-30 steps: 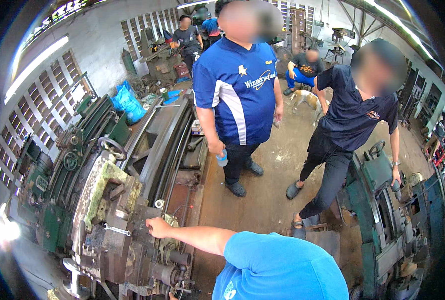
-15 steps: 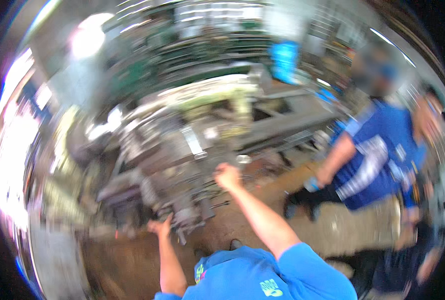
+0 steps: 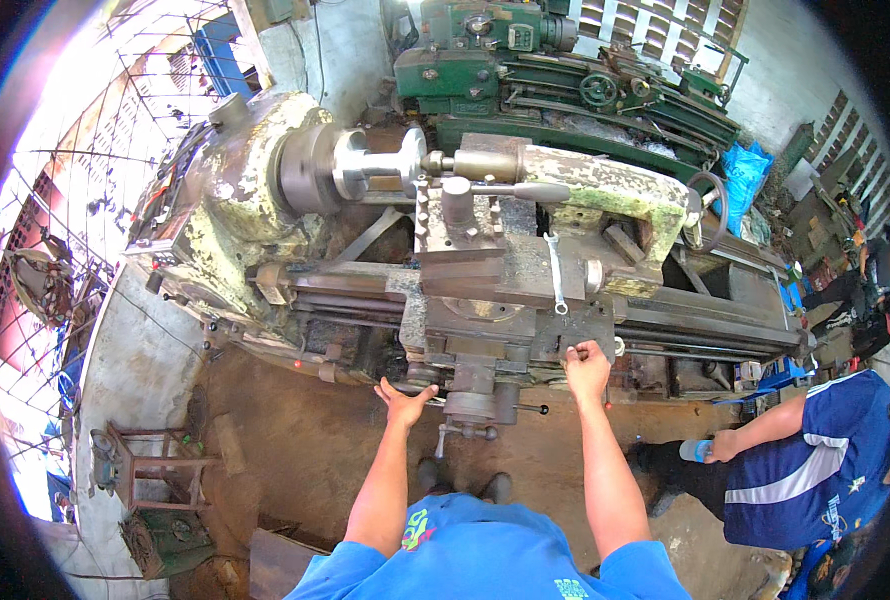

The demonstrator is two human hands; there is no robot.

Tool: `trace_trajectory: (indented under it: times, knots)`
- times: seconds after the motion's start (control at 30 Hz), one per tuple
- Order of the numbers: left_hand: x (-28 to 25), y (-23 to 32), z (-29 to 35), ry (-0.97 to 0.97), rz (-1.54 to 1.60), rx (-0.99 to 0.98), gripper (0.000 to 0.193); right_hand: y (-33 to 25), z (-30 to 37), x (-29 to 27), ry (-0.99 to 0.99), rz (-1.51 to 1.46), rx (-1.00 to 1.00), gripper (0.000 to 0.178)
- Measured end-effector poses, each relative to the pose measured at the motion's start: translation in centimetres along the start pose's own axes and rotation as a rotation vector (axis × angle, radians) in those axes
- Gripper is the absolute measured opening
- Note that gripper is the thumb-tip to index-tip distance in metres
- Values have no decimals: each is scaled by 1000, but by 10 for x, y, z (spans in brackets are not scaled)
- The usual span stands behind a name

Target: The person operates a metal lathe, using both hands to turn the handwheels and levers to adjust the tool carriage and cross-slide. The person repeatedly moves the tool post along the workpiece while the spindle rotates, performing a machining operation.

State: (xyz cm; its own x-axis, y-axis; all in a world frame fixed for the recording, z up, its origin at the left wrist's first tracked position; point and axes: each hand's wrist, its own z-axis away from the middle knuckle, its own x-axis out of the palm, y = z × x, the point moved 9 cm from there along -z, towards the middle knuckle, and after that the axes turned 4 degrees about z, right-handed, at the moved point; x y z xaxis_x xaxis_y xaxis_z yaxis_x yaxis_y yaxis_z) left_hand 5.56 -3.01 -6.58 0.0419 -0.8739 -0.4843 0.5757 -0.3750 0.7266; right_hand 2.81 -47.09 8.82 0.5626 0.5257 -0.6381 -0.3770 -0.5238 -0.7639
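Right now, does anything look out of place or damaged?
A wrench seems to lie loose on the lathe beyond the right hand, odd because it might get knocked off. The headstock looks worn, its paint patchy.

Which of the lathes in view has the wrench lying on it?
The nearer, pale lathe with flaking paint: the wrench lies just beyond the person's right hand. The other lathe is green and farther back.

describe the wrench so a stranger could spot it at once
Start with the big lathe in flaking pale paint, right in front of the person. On it, right of the tool post and just beyond the person's right hand, lies the wrench. Its slim silver shape, with a ring at the near end, sets it apart from the darker, blocky parts nearby.
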Motion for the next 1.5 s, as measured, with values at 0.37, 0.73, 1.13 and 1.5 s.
trace_trajectory:
  times: [0.37,0.73,1.13,1.5]
  knots:
    - [-27,19,11,-22,-261,-34,142,-2,1,-4,53,-19,-2,16]
    - [-41,5,-2,-114,-159,-60,132,1,-1,-1,69,57,-2,15]
    - [-42,10,-10,-210,-162,-104,130,-5,-1,-2,84,111,1,18]
    - [-14,-52,-33,-360,340,-195,121,-5,-1,-2,96,157,33,20]
